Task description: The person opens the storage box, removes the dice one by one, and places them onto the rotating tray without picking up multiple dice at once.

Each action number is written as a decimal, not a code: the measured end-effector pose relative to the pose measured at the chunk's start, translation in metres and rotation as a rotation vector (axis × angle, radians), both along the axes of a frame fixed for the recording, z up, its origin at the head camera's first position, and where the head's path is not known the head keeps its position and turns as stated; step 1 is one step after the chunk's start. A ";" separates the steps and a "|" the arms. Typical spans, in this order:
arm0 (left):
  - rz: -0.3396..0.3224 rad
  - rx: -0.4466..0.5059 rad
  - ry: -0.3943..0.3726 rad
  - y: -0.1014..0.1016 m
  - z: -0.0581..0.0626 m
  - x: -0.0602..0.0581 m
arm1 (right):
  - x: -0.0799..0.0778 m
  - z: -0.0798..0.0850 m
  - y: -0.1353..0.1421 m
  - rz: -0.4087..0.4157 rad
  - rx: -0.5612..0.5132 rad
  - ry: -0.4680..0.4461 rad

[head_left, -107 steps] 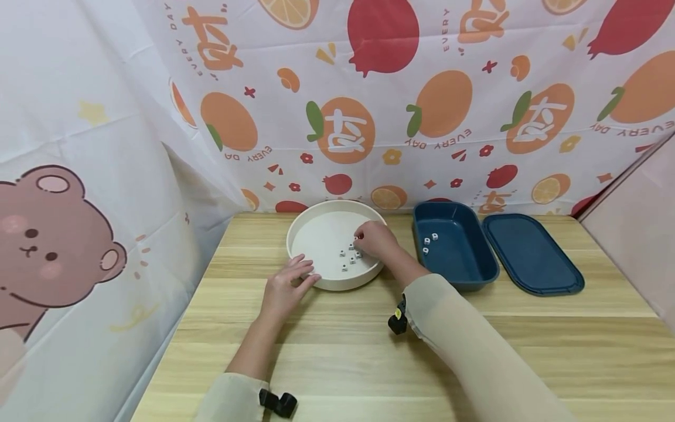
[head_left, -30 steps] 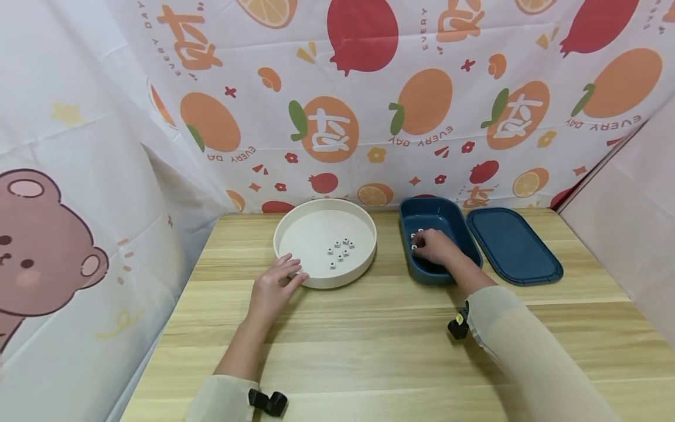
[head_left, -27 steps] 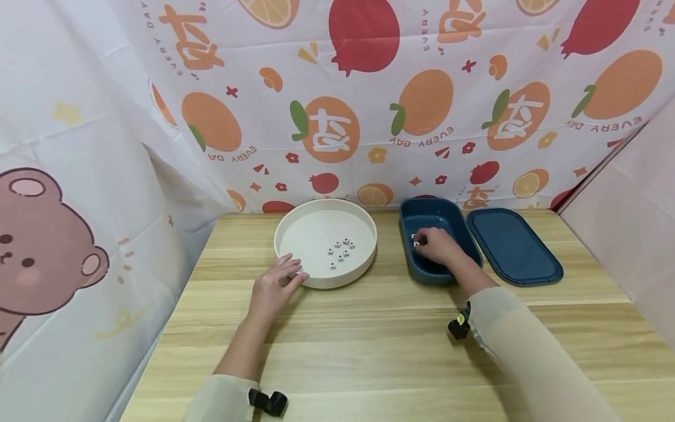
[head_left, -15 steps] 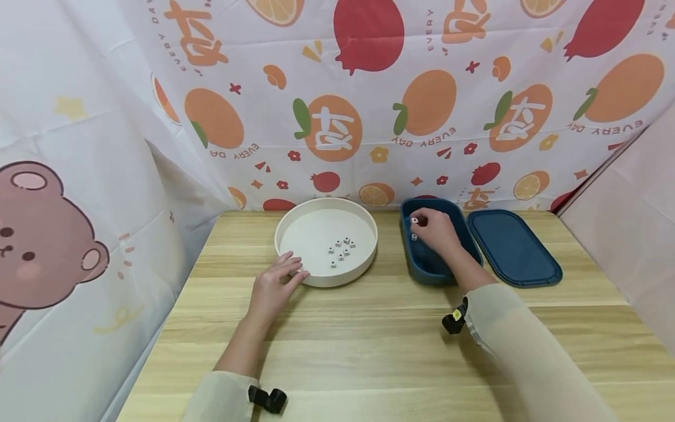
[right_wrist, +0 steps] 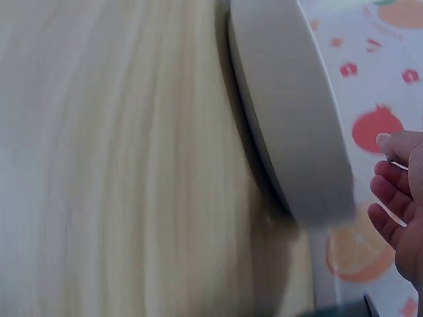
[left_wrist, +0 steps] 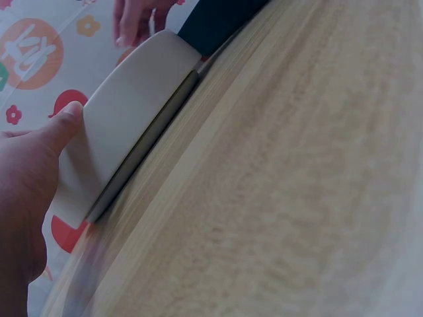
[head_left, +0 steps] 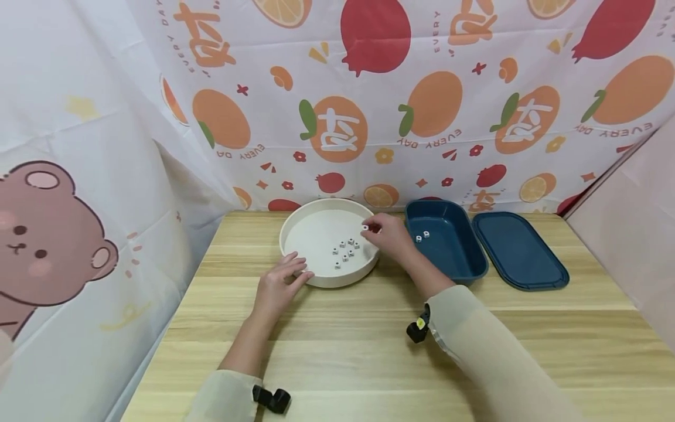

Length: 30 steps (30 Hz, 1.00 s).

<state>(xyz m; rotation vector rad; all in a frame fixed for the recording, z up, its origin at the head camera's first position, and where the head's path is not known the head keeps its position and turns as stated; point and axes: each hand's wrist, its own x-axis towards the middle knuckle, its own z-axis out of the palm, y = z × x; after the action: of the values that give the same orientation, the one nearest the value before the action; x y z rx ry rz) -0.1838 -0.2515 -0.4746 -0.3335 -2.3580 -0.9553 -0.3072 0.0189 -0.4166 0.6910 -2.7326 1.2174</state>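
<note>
My right hand [head_left: 391,237] pinches a white die [head_left: 365,227] above the right side of a round cream tray [head_left: 306,230]. In the right wrist view, the right hand [right_wrist: 404,191] has thumb and index finger together, the other fingers loosely bent; the die is mostly hidden there. Several small white dice with dark pips [head_left: 345,258] lie grouped in the tray's right half. My left hand [head_left: 276,287] rests on the tray's front-left rim with relaxed fingers. The left wrist view shows its thumb [left_wrist: 69,115] on the rim of the tray [left_wrist: 132,109].
A blue rectangular container [head_left: 448,252] stands right of the tray with two white dice [head_left: 422,237] near its left wall. Its flat blue lid [head_left: 519,252] lies farther right. A printed cloth [head_left: 337,176] hangs behind the wooden table [head_left: 337,351].
My right hand picked a die out of the blue container and carried it left over the round tray. Fewer dice lie in the container than before. The left hand stays on the rim.
</note>
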 end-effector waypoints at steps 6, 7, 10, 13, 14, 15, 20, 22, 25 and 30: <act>-0.011 -0.001 0.011 0.000 0.000 0.000 | 0.006 -0.004 -0.036 0.055 0.018 -0.002; -0.012 -0.001 0.012 0.000 0.000 0.000 | 0.007 -0.005 -0.040 0.059 0.021 -0.005; -0.013 -0.014 0.020 0.000 -0.001 0.000 | 0.006 -0.007 -0.054 0.080 0.041 0.000; -0.010 -0.019 0.025 -0.001 -0.001 0.000 | 0.004 -0.009 -0.066 0.100 0.078 0.001; -0.010 -0.021 0.026 -0.001 0.000 0.000 | 0.004 -0.009 -0.070 0.105 0.094 0.000; -0.010 -0.021 0.027 -0.001 0.000 0.001 | 0.004 -0.010 -0.074 0.108 0.109 -0.009; -0.016 -0.016 0.032 0.000 -0.002 0.000 | 0.003 -0.017 -0.085 0.094 0.227 -0.073; -0.017 -0.015 0.036 0.000 -0.002 0.000 | 0.003 -0.019 -0.088 0.087 0.270 -0.097; -0.014 -0.014 0.034 0.000 0.000 0.000 | 0.003 -0.019 -0.091 0.087 0.314 -0.125; -0.011 -0.014 0.020 -0.001 -0.001 0.000 | 0.003 -0.022 -0.093 0.112 0.364 -0.122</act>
<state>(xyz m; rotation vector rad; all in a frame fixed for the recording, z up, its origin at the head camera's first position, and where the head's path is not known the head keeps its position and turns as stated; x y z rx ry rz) -0.1840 -0.2527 -0.4755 -0.3600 -2.3479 -0.9358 -0.3045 -0.0745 -0.4388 0.8374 -3.0941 0.8070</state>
